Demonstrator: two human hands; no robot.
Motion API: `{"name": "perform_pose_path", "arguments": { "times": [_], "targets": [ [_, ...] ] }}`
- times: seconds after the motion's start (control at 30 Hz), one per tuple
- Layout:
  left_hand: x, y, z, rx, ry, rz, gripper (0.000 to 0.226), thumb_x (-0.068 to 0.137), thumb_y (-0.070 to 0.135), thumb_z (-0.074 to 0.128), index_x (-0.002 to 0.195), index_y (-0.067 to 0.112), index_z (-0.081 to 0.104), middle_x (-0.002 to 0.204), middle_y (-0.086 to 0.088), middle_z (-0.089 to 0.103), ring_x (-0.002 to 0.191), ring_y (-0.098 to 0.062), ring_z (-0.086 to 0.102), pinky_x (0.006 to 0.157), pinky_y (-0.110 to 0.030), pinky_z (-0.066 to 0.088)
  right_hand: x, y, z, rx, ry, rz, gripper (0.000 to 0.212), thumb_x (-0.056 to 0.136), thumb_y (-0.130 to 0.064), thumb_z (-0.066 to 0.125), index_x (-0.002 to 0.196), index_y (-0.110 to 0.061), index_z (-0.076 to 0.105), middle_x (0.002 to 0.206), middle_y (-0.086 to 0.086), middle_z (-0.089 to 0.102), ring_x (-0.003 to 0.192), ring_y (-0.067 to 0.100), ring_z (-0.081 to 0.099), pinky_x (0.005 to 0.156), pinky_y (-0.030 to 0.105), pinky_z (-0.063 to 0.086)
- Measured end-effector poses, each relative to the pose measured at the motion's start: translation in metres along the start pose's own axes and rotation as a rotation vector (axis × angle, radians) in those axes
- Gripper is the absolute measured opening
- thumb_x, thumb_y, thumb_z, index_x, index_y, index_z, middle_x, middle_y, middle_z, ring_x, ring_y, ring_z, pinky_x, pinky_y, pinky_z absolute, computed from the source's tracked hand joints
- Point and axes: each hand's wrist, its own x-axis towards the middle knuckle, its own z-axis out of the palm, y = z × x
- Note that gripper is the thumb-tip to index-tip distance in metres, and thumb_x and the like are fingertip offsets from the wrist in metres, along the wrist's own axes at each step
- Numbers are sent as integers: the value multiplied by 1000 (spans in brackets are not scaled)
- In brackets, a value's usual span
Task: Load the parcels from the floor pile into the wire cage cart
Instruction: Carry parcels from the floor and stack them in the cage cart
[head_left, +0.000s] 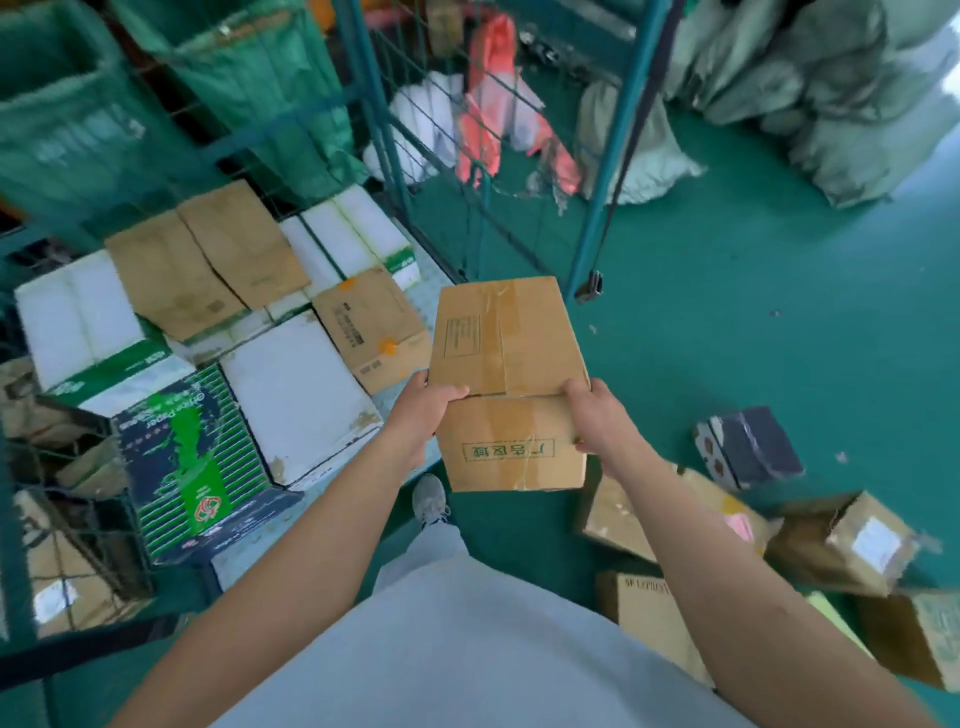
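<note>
Brown taped cardboard box (506, 384) with a printed green frame on its near face held in the air above the green floor (727, 338), just beside the open edge of the green wire cage cart (395, 156); left hand (434, 402) curled round the box's left top edge, thumb lying on the lid; right hand (597, 410) gripping the right top edge likewise, fingers wrapped down the side. Inside the cart, packed side by side: white polystyrene boxes with green strapping (343, 244), flat brown cardboard cartons (208, 254), a small brown carton with orange stickers (371, 327), a plain white carton (296, 395) and a dark blue and green office paper carton (192, 457). On the floor to the right, a loose pile: a black wrapped parcel (753, 447) and several brown cardboard parcels (841, 540), some tilted. Grey-green sacks (831, 93) heaped at the far right; a grey shoe (430, 499) on the floor below the held box.
</note>
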Motion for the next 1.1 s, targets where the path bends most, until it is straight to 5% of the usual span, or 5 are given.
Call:
{"name": "perform_pose_path", "arguments": {
  "times": [0.2,0.43,0.7,0.93,1.1],
  "targets": [
    [23,23,-54,-97,144,21,78,73,45,77,145,36,48,137,8,62,120,-19,61,107,-46,48,30,-70,31,-207,-87,-119,52,91,-55,37,126,-20,55,118,5,63,108,29,60,99,52,52],
    [85,68,-131,-189,231,38,59,87,38,71,142,30,50,130,4,64,110,-17,64,82,-34,52,95,-175,88,-550,-205,-165,61,103,-56,30,133,-10,56,110,11,59,110,33,63,100,47,53],
    [175,123,-221,-252,264,-6,50,101,31,61,147,24,44,133,0,60,109,-15,62,75,-29,47,175,-281,172,-368,-296,56,46,106,-50,45,98,-7,58,80,10,63,61,19,68,58,30,63],
    [241,145,-268,-167,265,-48,47,103,31,56,149,26,44,133,2,62,114,-17,60,94,-34,48,239,-324,219,-333,-343,66,36,106,-45,43,126,-16,53,92,13,72,81,25,76,72,35,63],
    [294,159,-284,-160,269,-76,46,103,25,55,148,26,43,130,4,62,106,-8,59,80,-28,46,291,-342,242,-278,-373,61,30,105,-40,44,122,-17,55,87,12,69,75,24,70,66,31,55]
  ]
}}
